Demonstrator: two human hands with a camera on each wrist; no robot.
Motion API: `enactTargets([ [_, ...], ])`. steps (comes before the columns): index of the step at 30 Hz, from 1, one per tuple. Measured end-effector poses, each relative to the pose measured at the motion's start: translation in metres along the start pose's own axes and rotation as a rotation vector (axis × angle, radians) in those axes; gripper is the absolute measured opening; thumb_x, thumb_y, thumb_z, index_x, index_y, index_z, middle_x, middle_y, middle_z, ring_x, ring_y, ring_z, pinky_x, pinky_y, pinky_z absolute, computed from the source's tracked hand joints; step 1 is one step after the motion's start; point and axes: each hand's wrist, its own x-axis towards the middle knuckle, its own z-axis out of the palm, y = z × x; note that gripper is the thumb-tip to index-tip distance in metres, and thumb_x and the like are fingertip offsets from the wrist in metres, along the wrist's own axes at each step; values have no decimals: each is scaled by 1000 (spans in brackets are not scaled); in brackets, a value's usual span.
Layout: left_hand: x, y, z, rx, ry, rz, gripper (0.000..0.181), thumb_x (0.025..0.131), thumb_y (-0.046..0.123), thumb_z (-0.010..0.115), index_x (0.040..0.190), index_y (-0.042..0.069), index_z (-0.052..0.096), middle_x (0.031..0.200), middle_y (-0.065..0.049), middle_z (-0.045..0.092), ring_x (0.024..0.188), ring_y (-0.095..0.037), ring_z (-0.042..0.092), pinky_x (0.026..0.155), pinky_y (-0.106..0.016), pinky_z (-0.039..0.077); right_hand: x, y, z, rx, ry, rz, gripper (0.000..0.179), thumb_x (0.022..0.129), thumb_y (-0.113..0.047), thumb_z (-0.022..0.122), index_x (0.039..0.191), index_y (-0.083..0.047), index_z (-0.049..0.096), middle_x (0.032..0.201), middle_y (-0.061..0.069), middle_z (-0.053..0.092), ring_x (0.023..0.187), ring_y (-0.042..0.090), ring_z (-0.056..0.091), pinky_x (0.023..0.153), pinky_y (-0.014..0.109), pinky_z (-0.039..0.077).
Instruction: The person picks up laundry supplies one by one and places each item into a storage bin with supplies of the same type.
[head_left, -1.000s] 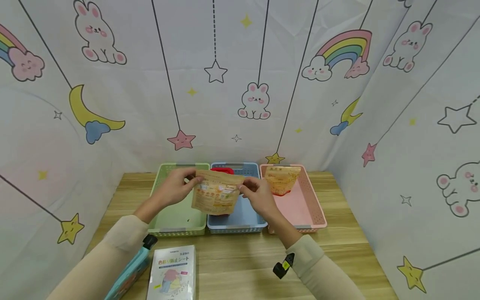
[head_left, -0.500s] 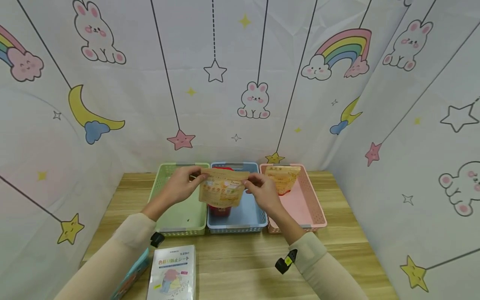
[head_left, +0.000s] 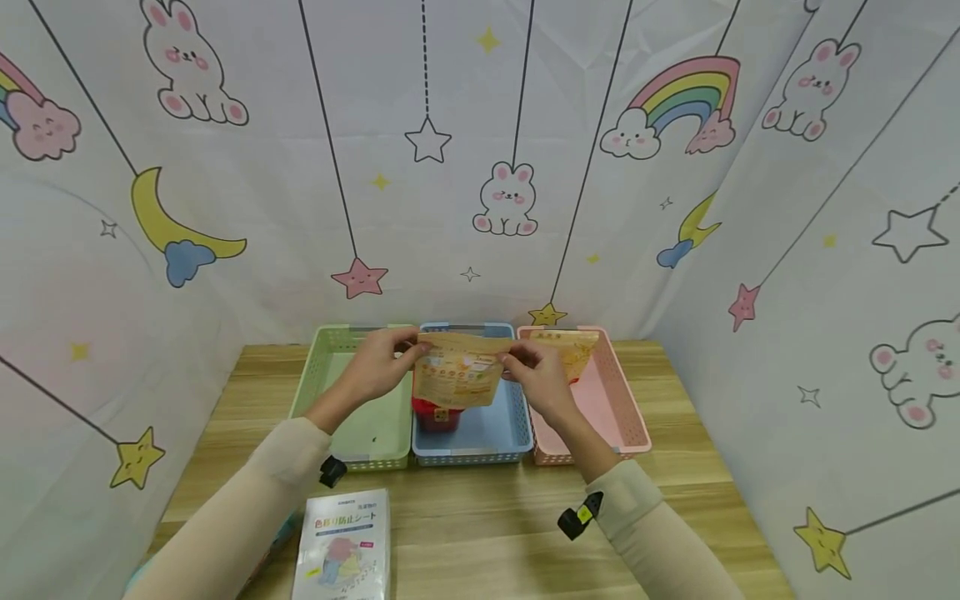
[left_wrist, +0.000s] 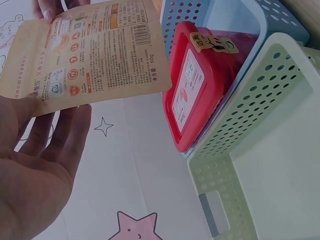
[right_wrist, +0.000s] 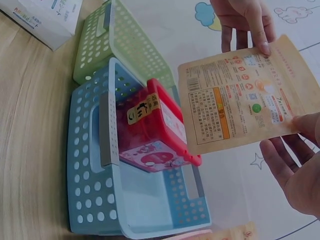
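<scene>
A tan printed pouch (head_left: 459, 375) is stretched flat between both hands, above the blue basket (head_left: 472, 456). My left hand (head_left: 382, 367) pinches its upper left corner, thumb on the printed side. At the upper right corner my right hand (head_left: 542, 379) pinches it the same way. In the right wrist view the pouch (right_wrist: 235, 95) shows a barcode, small text and an orange-framed label. Partly hidden behind it, a red-lidded tub (head_left: 438, 417) stands in the blue basket; the left wrist view shows its red lid (left_wrist: 187, 95) with a white label.
Left of the blue basket stands a green basket (head_left: 375, 461), right of it a pink basket (head_left: 633, 408) with another tan pouch (head_left: 581, 354). A white box (head_left: 343, 542) lies on the wooden table (head_left: 480, 533) in front. A teal package (head_left: 281, 533) is mostly behind the left sleeve.
Both hands have carried the pouch to the right and slightly upward, uncovering more of the red-lidded tub. The right hand now overlaps the pouch in the pink basket.
</scene>
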Motion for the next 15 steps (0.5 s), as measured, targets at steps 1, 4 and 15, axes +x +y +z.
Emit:
enactTargets([
  [1, 1, 0, 1, 0, 1, -1, 16, 108, 23, 64, 98, 12, 71, 95, -5, 74, 91, -24, 73, 72, -40, 56, 0, 0, -1, -2, -2, 0, 13, 101, -4, 71, 108, 7, 74, 103, 19, 72, 93, 26, 71, 81, 34, 64],
  [4, 2, 1, 2, -4, 2, 1, 18, 108, 22, 65, 97, 10, 71, 93, -4, 74, 95, -25, 73, 74, -40, 55, 1, -1, -3, 1, -9, 5, 14, 102, -4, 70, 109, 7, 73, 106, 20, 73, 95, 28, 71, 84, 38, 63],
  [15, 13, 8, 13, 18, 28, 3, 16, 107, 23, 67, 100, 11, 75, 91, -4, 74, 93, -24, 72, 75, -41, 56, 6, 2, -16, -34, 13, -3, 16, 102, -7, 71, 113, 4, 75, 105, 19, 71, 93, 28, 74, 84, 43, 63],
])
